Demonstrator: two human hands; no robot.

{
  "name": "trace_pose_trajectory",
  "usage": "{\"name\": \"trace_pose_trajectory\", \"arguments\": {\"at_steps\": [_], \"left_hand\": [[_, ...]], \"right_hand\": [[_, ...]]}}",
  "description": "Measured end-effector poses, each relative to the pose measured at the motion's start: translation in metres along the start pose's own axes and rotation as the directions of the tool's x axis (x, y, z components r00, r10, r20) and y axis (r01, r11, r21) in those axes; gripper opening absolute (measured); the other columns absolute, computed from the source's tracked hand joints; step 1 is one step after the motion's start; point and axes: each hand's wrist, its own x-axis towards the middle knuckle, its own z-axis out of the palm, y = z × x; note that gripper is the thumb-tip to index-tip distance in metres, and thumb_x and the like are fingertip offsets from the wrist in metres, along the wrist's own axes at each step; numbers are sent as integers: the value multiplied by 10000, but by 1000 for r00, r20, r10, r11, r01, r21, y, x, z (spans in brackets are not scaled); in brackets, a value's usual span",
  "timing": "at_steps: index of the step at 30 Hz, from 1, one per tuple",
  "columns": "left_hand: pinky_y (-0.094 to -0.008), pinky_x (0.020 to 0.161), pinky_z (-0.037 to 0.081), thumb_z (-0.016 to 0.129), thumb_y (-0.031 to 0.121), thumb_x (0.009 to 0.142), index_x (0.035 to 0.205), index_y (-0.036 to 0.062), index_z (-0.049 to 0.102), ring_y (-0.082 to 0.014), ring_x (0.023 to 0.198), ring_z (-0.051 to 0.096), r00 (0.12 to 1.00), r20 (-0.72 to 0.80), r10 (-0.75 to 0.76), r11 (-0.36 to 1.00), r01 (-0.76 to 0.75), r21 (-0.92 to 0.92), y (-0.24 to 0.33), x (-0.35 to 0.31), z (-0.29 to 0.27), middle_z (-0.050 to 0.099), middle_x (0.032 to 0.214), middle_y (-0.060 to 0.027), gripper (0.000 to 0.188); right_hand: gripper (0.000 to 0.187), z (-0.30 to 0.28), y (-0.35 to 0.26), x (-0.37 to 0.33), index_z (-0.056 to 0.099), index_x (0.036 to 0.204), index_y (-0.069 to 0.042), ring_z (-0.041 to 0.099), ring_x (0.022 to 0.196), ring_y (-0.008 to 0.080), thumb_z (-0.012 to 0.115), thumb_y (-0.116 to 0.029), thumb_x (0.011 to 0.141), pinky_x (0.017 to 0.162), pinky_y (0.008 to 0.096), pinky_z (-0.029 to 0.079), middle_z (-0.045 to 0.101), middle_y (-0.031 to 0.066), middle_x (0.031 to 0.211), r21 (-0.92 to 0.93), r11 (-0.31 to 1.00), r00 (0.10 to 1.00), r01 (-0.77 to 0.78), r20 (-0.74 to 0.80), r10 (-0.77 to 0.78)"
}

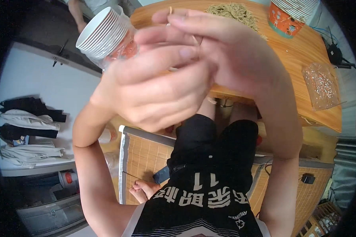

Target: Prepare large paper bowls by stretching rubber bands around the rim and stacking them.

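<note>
Both hands are raised close together in front of me, blurred and overlapping. My left hand (158, 87) is closed, its fingertips pinching near a short piece of thin tan cord (196, 41). Behind it, my right hand (225, 43) reaches leftward with its fingers pressed together. A bit of the same tan cord pokes up at its fingertips. The left hand hides part of the right palm. On the wooden table beyond lies a loose pile of similar tan cords (235, 12).
A plastic-wrapped stack of paper cups (103, 35) stands at the left, and an orange-and-teal stack of paper tubs (290, 17) at the far right. A clear bag of small beads (322, 87) lies on the table (292, 59) at right. Another person's arm (77, 15) shows top left.
</note>
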Motion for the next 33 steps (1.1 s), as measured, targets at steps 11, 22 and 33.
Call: {"name": "trace_pose_trajectory", "arguments": {"at_steps": [11, 22, 33], "left_hand": [[-249, 612, 474, 724, 4, 869, 1052, 12, 770, -126, 677, 605, 428, 278, -860, 185, 769, -611, 47, -14, -1, 680, 846, -62, 188], [-226, 525, 372, 723, 53, 890, 994, 31, 779, -59, 580, 484, 326, 291, -899, 120, 824, -554, 53, -11, -1, 596, 715, -13, 120], [-251, 484, 354, 790, 33, 802, 945, 95, 802, -83, 535, 484, 366, 270, -890, 216, 862, -458, 54, -9, -7, 549, 644, 2, 156]], "right_hand": [[261, -17, -2, -66, 678, 1168, -2, 682, 1058, 228, 674, -162, 961, 948, 323, 511, 695, 126, 1203, -893, 348, 859, -286, -400, -320], [316, 2, 19, -44, 716, 1061, -28, 687, 944, 248, 822, -67, 765, 836, 359, 537, 742, 91, 1018, -988, -130, 781, 82, 145, -607], [58, -9, 28, -44, 680, 849, 1, 673, 825, 232, 712, -42, 869, 741, 327, 519, 678, 86, 785, -975, -158, 765, 158, 222, -604]]}}
